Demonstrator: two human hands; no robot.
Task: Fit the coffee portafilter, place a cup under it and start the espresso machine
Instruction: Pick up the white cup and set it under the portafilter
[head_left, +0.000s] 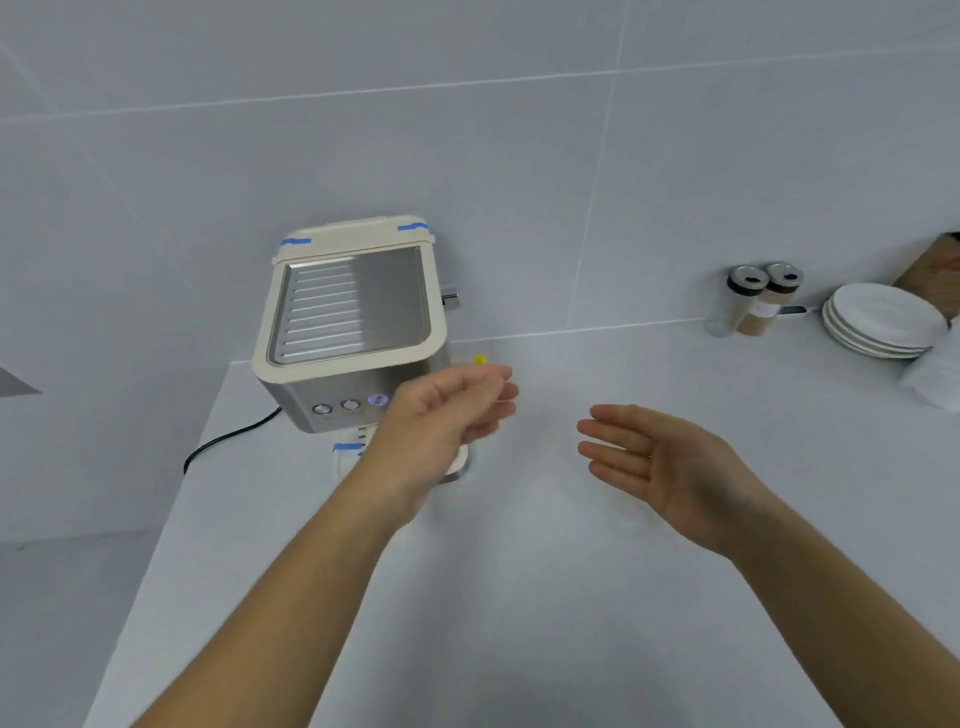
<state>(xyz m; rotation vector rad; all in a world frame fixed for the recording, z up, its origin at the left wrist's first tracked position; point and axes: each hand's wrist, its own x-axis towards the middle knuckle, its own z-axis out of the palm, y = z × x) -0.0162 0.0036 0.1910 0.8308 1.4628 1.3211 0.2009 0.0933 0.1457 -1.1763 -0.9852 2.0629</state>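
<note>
A cream and steel espresso machine (353, 317) stands against the wall on the white counter (519, 597). Its front has three round buttons; the right one (377, 399) glows blue. My left hand (447, 415) hovers in front of the machine's right lower side with loosely curled fingers and nothing in it, hiding the spout area and most of the drip base (460, 467). My right hand (660, 467) floats over the counter to the right, flat, fingers together, empty. No cup or portafilter shows.
A black power cord (228, 436) runs left from the machine. Two spice jars (753, 299) and a stack of white plates (883, 322) sit at the back right, beside a white cloth (935, 374). A small yellow object (479, 359) lies behind my left hand.
</note>
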